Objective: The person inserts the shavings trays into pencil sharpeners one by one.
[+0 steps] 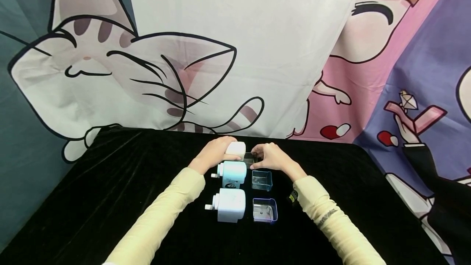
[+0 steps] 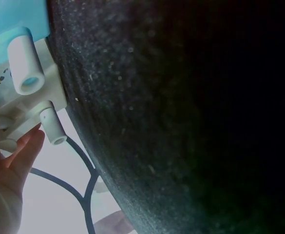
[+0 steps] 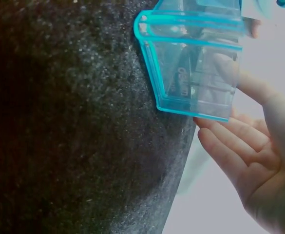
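Note:
My left hand (image 1: 215, 153) grips a cream-white crank pencil sharpener (image 1: 236, 149), the farthest of three in a column. My right hand (image 1: 271, 157) pinches a clear, smoky drawer (image 1: 249, 160) just right of that sharpener; whether they touch I cannot tell. Nearer stand a light blue sharpener (image 1: 235, 170) and a pale lavender-white sharpener (image 1: 232, 203), crank knobs facing left. In the left wrist view, fingers rest behind a crank knob (image 2: 52, 126). The right wrist view has a blue-rimmed drawer (image 3: 181, 73) in front, partly covering the thumb and the drawer held behind.
To the right of the nearer sharpeners lie a blue-edged clear drawer (image 1: 261, 180) and a purple-edged one (image 1: 265, 210). Black cloth (image 1: 128, 199) covers the table. A printed curtain (image 1: 287, 52) hangs right behind its far edge.

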`<state>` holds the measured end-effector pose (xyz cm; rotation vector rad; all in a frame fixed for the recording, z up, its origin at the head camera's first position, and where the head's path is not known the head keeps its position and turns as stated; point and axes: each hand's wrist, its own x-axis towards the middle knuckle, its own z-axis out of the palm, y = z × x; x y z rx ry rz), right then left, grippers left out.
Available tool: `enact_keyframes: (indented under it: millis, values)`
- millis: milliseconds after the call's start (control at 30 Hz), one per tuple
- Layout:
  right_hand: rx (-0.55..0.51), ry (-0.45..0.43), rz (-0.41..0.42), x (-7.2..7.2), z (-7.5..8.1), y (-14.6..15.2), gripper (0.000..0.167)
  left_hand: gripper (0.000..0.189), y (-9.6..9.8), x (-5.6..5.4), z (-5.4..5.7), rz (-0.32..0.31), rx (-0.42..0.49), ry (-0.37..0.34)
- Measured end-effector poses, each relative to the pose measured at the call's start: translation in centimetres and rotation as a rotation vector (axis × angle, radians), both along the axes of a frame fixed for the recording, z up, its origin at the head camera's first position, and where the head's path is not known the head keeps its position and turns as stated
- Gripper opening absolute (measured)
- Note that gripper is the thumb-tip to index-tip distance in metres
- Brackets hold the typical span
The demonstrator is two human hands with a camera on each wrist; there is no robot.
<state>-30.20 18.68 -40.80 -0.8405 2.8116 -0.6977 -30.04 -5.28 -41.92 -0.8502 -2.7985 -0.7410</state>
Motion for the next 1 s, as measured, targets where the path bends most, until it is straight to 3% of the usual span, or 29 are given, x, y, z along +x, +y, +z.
enact_keyframes:
  millis: [633,1000]
  values:
    - [-0.009,-0.048,0.074,0.37,0.55,0.47,0.045,0.059,0.14,0.19,0.19,-0.001,0.000,0.005]
    - [-0.012,-0.022,0.050,0.02,0.29,0.19,0.044,0.059,0.07,-0.01,-0.09,0.010,0.003,0.003]
